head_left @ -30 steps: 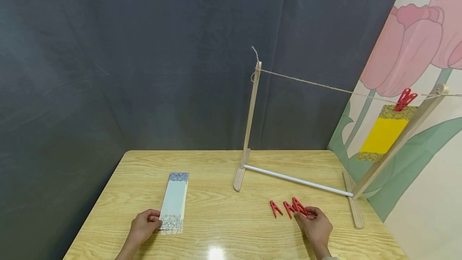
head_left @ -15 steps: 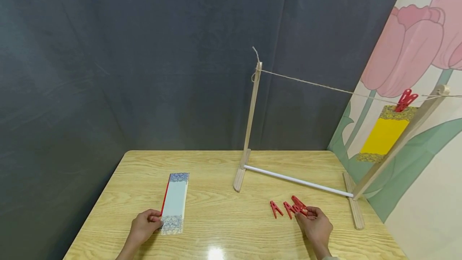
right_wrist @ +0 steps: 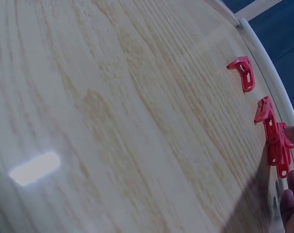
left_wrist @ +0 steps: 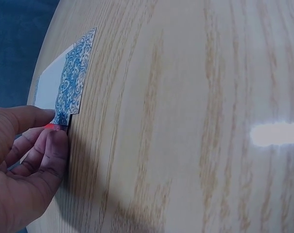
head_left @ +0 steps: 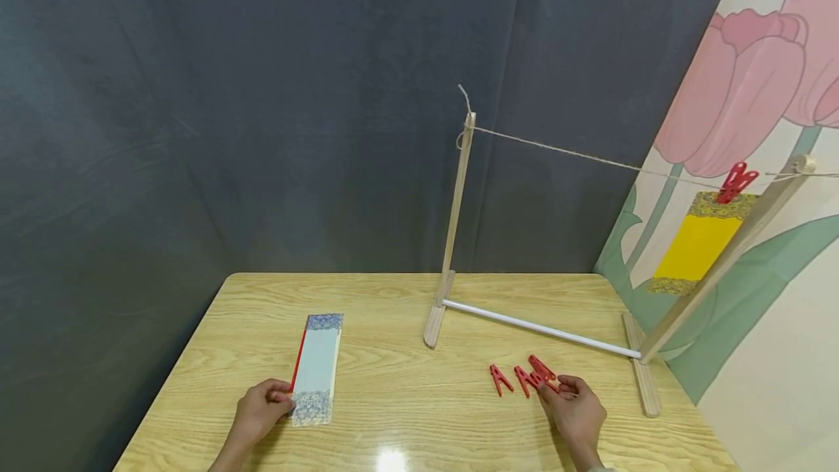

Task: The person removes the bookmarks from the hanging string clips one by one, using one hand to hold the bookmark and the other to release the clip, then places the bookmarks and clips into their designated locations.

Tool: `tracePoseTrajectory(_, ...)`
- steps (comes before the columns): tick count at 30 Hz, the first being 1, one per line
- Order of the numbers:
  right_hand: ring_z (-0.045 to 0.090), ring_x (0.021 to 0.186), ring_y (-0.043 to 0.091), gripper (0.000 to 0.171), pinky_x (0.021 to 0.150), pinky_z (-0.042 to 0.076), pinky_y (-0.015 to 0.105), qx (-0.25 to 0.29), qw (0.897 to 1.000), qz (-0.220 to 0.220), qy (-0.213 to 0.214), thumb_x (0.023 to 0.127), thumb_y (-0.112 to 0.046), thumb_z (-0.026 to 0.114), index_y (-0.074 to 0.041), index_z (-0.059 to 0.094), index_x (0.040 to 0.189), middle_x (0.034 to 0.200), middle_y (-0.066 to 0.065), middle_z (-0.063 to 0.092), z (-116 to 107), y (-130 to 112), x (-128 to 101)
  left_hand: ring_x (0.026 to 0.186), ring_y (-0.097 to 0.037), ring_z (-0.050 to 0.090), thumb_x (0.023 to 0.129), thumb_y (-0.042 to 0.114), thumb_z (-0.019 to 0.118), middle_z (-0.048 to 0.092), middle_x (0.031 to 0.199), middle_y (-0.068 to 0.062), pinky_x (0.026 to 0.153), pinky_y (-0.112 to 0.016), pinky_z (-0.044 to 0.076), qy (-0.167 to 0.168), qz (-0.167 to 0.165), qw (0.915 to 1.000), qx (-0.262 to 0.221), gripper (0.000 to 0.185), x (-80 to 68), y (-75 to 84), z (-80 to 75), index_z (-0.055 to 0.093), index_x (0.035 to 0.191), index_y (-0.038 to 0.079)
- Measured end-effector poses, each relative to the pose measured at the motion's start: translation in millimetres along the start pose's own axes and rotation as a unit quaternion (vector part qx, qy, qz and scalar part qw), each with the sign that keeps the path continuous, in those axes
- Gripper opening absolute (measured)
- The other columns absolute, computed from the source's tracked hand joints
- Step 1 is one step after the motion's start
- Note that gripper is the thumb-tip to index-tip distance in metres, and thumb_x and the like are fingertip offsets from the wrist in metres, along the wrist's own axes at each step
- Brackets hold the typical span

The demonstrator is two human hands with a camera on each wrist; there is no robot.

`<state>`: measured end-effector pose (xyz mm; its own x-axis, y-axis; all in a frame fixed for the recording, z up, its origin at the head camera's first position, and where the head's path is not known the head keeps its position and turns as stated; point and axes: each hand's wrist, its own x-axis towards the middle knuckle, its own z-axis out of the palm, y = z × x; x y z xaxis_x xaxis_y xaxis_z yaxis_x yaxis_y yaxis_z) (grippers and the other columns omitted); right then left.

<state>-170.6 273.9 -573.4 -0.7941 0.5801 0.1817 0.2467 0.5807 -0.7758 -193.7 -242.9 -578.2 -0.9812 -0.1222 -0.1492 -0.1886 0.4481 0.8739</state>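
Note:
On the left of the table in the head view lies a stack of long paper cards, a pale blue card (head_left: 316,363) with patterned blue ends on top. A red card (head_left: 298,361) shows as a strip along its left edge. My left hand (head_left: 262,408) pinches the stack's near left corner, as the left wrist view shows with thumb and fingers (left_wrist: 58,143) at the patterned end. At right, my right hand (head_left: 574,414) has thumb and fingers about a red clothespin (head_left: 549,382). Beside it lie other red clothespins (head_left: 501,379), one close against the held one.
Behind the clothespins stands a wooden frame (head_left: 457,217) with a white bottom rod (head_left: 540,328) and a string (head_left: 557,148) across the top. A yellow card (head_left: 700,246) hangs from it by red clothespins (head_left: 737,183). A dark curtain (head_left: 314,130) backs the table.
The pale blue card has shifted slightly right over the stack, baring the red strip at its left edge. The clothespins by my right fingers have turned a little; both hands stay nearly in place.

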Motion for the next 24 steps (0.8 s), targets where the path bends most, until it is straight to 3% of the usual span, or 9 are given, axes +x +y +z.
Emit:
tracePoseTrajectory(5, 0.058, 0.068, 0.009, 0.037, 0.054, 0.045, 0.017, 0.006, 1.0, 0.01, 0.001, 0.076, -0.016, 0.084, 0.005, 0.067, 0.101, 0.087, 0.014, 0.066, -3, -3, 2, 0.065, -0.018, 0.056, 0.079, -0.004, 0.071, 0.055, 0.074, -0.004, 0.052, -0.03, 0.053, 0.004, -0.003, 1.0, 0.003, 0.025, -0.3, 2.6, -0.9, 0.064, 0.103, -0.009)
tracePoseTrajectory(15, 0.062, 0.072, 0.019, 0.041, 0.055, 0.047, 0.019, 0.005, 1.0, -0.003, 0.007, 0.077, -0.023, 0.084, 0.005, 0.067, 0.103, 0.089, 0.017, 0.067, -11, -10, 4, 0.067, -0.018, 0.059, 0.08, -0.003, 0.07, 0.059, 0.078, -0.005, 0.052, -0.03, 0.053, 0.019, 0.014, 0.9997, -0.006, 0.026, 4.1, 8.6, 0.5, 0.064, 0.104, -0.008)
tracePoseTrajectory(24, 0.052, 0.064, -0.005, 0.036, 0.055, 0.046, 0.015, 0.008, 0.999, -0.033, 0.008, 0.082, -0.022, 0.08, 0.003, 0.068, 0.104, 0.093, 0.018, 0.068, -23, -19, 10, 0.066, -0.022, 0.061, 0.084, 0.002, 0.069, 0.06, 0.084, -0.006, 0.049, -0.029, 0.049, 0.025, 0.013, 0.9993, -0.023, 0.027, 8.5, 22.5, 4.2, 0.064, 0.109, -0.005)
